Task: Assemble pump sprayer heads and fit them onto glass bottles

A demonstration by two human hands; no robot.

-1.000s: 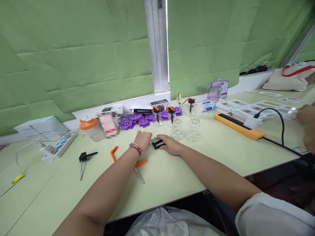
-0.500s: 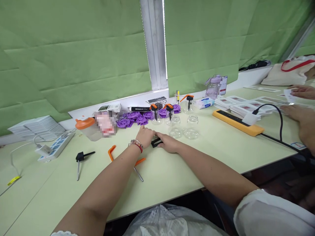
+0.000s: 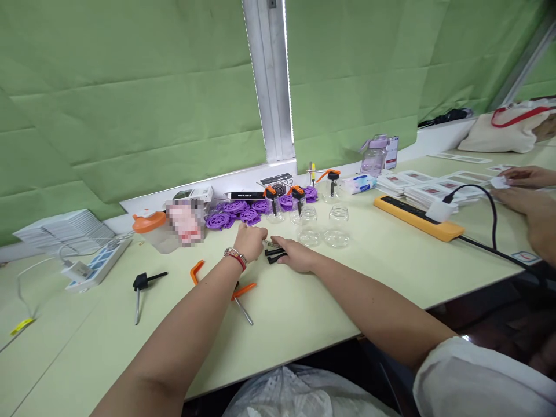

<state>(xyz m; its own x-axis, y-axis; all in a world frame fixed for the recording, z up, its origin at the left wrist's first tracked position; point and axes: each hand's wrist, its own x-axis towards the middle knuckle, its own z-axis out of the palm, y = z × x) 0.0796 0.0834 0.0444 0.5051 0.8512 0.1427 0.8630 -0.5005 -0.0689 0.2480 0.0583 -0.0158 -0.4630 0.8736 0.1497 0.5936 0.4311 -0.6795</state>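
Note:
My left hand, with bracelets at the wrist, is closed above the table; its curled fingers hide whatever they may hold. Just to its right a small metal spring lies above two black plastic pieces. Over the right ends of these pieces rests my right hand, thumb and fingers apart around them. An orange-handled part with a metal rod lies partly under my left forearm, near an orange bent piece. Two open glass jars stand beyond my right hand.
Purple plastic parts and jars with orange-and-black tops line the back. A black-and-metal crank lies left. At right are an orange power strip, white card stacks and another person's hands.
My left hand has shifted slightly left, away from my right hand, uncovering more of the spring and black pieces. My right hand stays nearly in place.

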